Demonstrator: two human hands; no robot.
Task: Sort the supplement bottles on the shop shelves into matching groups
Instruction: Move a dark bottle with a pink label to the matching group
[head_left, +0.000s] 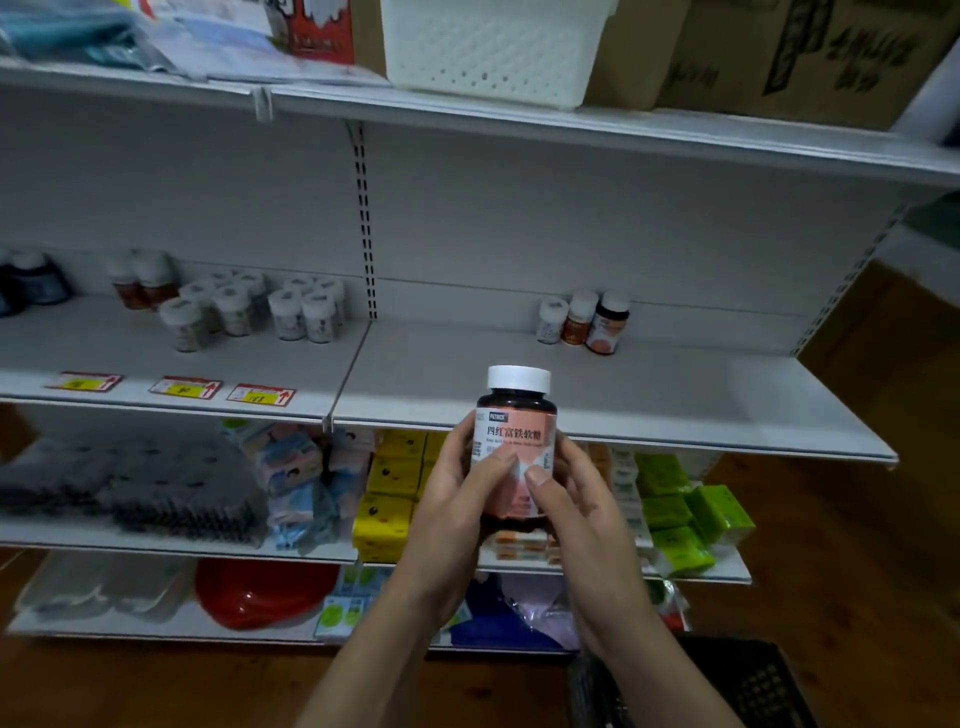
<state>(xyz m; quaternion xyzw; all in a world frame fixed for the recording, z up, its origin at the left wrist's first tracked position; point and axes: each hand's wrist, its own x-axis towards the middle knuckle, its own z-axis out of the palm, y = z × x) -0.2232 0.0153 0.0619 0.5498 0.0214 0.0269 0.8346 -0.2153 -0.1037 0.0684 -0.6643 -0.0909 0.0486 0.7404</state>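
Both hands hold a dark bottle (516, 441) upright before the middle shelf (675, 395): the left hand (457, 493) and right hand (571, 504) wrap its lower half, thumbs on the pink label. Three bottles (582, 322) stand on the shelf's right, a white-capped cluster (249, 309) on its left.

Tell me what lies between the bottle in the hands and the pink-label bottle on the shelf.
In the head view, only bare shelf separates the held bottle from the pink-label bottle, which stands rightmost in a row of three.

Open middle shelf (441, 353) stretch between white-capped bottle cluster (236, 309) at left and bottle trio (582, 317) at right.
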